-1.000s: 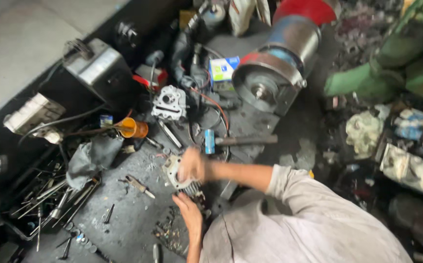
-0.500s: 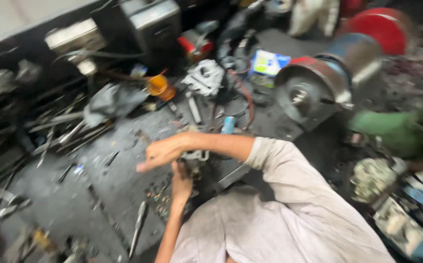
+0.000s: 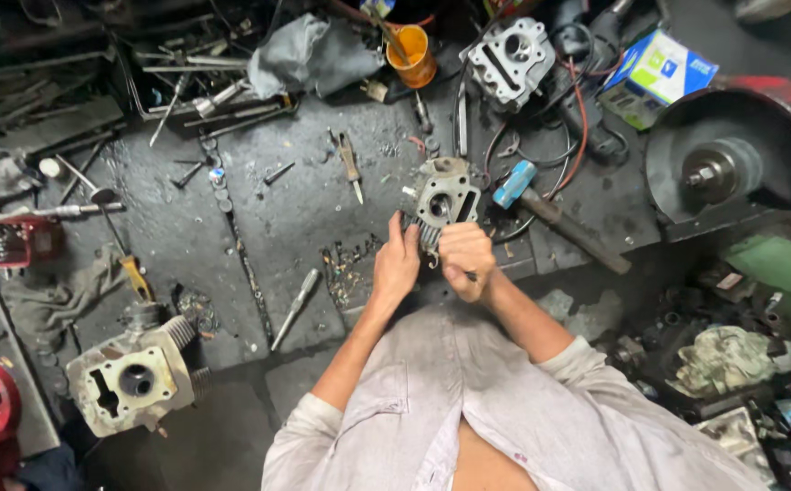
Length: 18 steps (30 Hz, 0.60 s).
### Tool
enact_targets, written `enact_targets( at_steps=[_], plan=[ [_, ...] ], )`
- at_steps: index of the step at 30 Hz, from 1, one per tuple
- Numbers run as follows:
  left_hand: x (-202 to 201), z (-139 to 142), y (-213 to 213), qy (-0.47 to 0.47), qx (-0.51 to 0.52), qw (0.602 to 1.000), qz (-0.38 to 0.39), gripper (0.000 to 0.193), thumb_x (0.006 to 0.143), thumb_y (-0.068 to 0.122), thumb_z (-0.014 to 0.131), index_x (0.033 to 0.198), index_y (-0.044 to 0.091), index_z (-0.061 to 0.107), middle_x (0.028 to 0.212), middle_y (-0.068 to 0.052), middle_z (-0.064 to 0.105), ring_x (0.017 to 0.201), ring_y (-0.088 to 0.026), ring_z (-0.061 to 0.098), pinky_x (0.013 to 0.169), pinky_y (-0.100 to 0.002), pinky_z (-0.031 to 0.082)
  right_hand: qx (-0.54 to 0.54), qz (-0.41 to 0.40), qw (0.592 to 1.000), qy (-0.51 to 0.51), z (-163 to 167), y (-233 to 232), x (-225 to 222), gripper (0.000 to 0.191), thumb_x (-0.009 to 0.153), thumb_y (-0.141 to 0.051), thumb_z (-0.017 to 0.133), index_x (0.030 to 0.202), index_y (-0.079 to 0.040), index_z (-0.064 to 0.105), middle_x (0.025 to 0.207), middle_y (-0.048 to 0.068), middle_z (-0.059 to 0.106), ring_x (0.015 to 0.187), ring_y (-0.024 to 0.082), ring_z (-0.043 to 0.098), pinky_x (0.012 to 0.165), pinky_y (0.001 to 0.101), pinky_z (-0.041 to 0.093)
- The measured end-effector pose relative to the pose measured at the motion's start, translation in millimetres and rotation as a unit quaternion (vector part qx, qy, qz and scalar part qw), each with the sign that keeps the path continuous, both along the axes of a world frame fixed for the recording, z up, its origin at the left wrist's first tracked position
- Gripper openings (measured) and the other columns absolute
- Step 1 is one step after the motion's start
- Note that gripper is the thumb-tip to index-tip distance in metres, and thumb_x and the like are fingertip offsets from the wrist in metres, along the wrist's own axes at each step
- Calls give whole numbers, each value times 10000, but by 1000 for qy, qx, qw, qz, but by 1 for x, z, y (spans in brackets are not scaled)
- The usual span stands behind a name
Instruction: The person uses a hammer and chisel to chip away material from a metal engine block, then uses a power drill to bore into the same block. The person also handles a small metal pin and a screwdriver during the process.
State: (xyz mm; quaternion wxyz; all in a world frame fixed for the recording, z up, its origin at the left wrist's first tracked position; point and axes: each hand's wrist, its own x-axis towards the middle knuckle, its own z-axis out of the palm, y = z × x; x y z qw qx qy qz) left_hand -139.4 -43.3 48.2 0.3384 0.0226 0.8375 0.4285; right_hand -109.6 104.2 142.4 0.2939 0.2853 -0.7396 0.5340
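Cylinder head [image 3: 445, 202] sits on the dark greasy surface [image 3: 259, 209], centre of view, right in front of the person. Its long axis runs away from the person and tilts a little right. The face with the round bore is up; cooling fins are on the near, lower-left edge. Bare grey aluminium, grimy, with dark ports.

Left hand [image 3: 398, 264] is on the near-left edge by the fins, fingers wrapped on the casting. Right hand [image 3: 465, 259] is fisted just beside it at the near edge, closed on a small dark tool I can't identify, and touches or nearly touches the head. The hands are side by side with a narrow gap.

Nearby:
- hammer [image 3: 550, 214] with a blue head lies just right of the cylinder head, handle pointing down-right
- second, cleaner head [image 3: 509, 50] further back
- orange cup [image 3: 411, 55] further back, left of that
- cylinder block [image 3: 136, 373] at lower left, well apart
- screwdriver [image 3: 295, 307] left of the left hand
- large round motor [image 3: 732, 164] at right
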Motion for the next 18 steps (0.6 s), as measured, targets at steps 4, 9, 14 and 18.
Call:
enact_targets(
  at_steps=[4,9,14,18],
  plan=[
    [5,-19,-7,288,34,957,-4,479,1066,332,468,1364,-34,548,1046,-274,650,985,-449,604,856,-528,462,-29,54,998,3,29,-8,-2,388,880,-72,520,540,-60,333,511,62,376,405,244,347,451,408,270],
    [7,-60,-25,370,61,927,1,440,1067,287,454,1256,-81,608,1016,-237,609,938,-399,539,848,-500,426,-30,146,988,-50,55,-11,8,418,970,-181,535,586,-35,460,535,67,427,427,246,398,458,391,295],
    [10,-80,-31,434,100,894,-47,440,1043,366,422,1135,-22,607,1034,-214,595,1008,-384,535,896,-509,406,-260,21,963,-64,66,-8,5,555,1012,-340,518,574,-16,412,482,34,390,387,167,325,430,355,249],
    [10,-81,-32,425,98,898,-57,442,1017,351,441,1179,-24,610,1010,-203,589,1005,-372,542,907,-500,407,-294,-9,952,-84,52,-5,-7,522,996,-283,517,574,-40,330,478,29,324,393,151,256,445,345,197]
  ],
)
